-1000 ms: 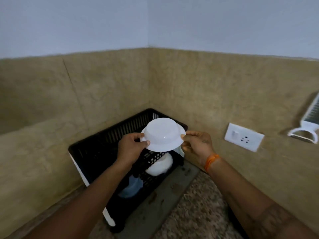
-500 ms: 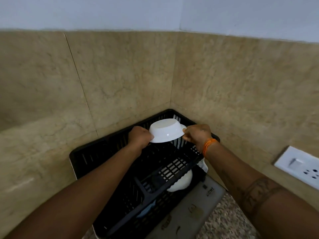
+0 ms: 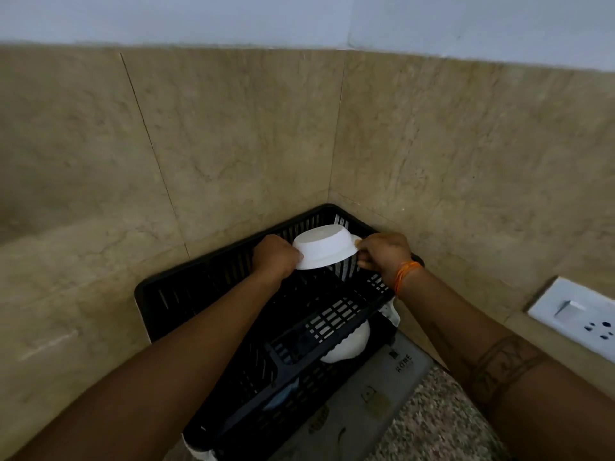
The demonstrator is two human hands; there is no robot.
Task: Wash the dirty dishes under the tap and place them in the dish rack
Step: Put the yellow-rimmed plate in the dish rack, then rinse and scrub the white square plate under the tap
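White bowl [image 3: 324, 245] upside down, slightly tilted, at frame centre, held over the far end of the black dish rack [image 3: 206, 287]. Whether it touches the rack: can't tell. Left hand [image 3: 276, 256] pinches the bowl's rim on its left side, fingers closed on the rim. Right hand [image 3: 386, 252] grips the rim on the right side, fingers [image 3: 361, 242] curled over the edge; orange band [image 3: 404, 274] on that wrist. Both forearms enter from the bottom corners of the frame.

Rack is a slotted black plastic crate, pushed into the corner where two beige marble-look wall panels [image 3: 233, 144] meet. It has an upper grid tier; below that tier, lower centre-right, a second white bowl [image 3: 349, 344] shows through, also inverted. Something bluish [image 3: 279, 399] sits lower in the rack, too obscured to identify.

Rack stands on a grey mat [image 3: 362, 407] with "HOME" printed on it, over a speckled granite worktop [image 3: 442, 424] at lower right. White switch-and-socket plate [image 3: 579, 316] on the wall at right edge.
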